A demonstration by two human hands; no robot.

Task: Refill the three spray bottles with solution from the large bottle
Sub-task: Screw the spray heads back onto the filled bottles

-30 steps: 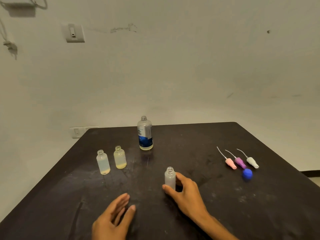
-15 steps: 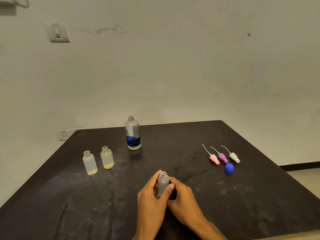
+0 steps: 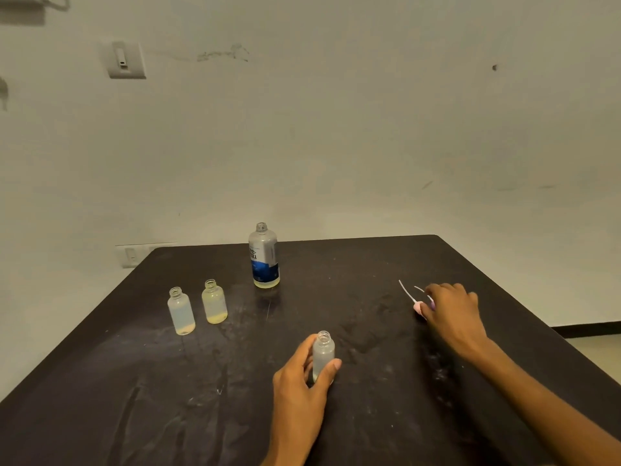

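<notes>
My left hand [image 3: 299,381] grips a nearly empty small bottle [image 3: 323,356], while my right hand [image 3: 452,309] seemingly curls over the pink sprayer [image 3: 417,307].

Dim, even indoor light, soft shadows, slight wide-angle bending at edges, mild blur throughout.
</notes>
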